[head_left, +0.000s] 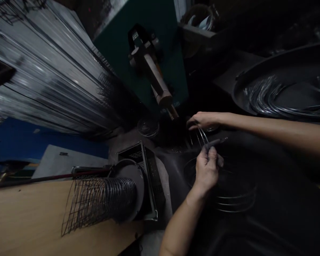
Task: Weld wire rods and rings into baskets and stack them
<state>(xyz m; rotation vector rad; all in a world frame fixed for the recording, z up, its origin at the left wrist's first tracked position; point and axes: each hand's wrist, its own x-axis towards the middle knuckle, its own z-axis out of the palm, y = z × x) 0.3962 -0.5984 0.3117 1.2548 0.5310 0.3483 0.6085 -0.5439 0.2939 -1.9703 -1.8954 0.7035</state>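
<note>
My left hand (pixel 207 169) comes up from the bottom, its fingers closed in a pinch. Grey covering or dirt shows on its fingertips, and a thin grey pointed piece (pixel 220 140) sticks out to the right of them. Just beyond, my right hand (pixel 202 120) reaches in from the right with curled fingers. Between the hands run bright curved wires of a round wire frame (pixel 202 136), which both hands appear to grip. More of its curved wires (pixel 234 205) show low over the dark apron (pixel 282 213); much of the frame is lost in shadow.
A green machine (pixel 165 42) with a copper-tipped electrode arm (pixel 161 89) stands ahead. At right, a round tray (pixel 240 96) bears bent wires (pixel 266 99). Stacked wire frames (pixel 101 199) lie at lower left by a black crate (pixel 149 177). Long metal rods (pixel 50 67) fill the upper left.
</note>
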